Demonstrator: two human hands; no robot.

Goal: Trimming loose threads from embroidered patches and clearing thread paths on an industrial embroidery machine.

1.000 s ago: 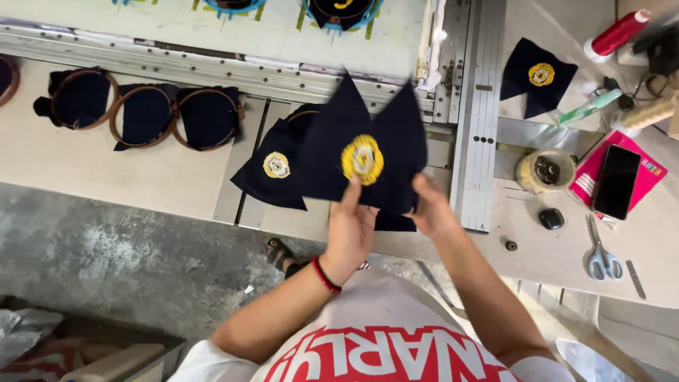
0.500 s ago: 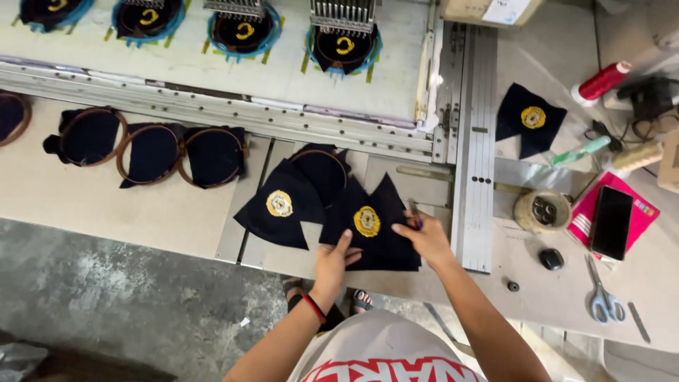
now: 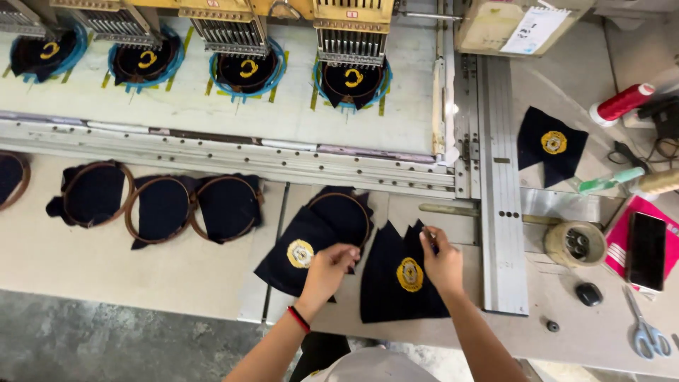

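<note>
Head view: two hands worked on dark cloth pieces at the table's front edge.

The left hand (image 3: 329,267), a red band at its wrist, rested curled fingers on a cloth piece with a yellow badge (image 3: 300,253), beside a hooped piece (image 3: 344,216). The right hand (image 3: 443,263) pinched the top edge of a second badge piece (image 3: 399,279) lying flat just beside the first. A tape roll (image 3: 574,244), phone (image 3: 646,251) and scissors (image 3: 645,334) lay well apart to the right, past a metal rail (image 3: 501,212).
</note>
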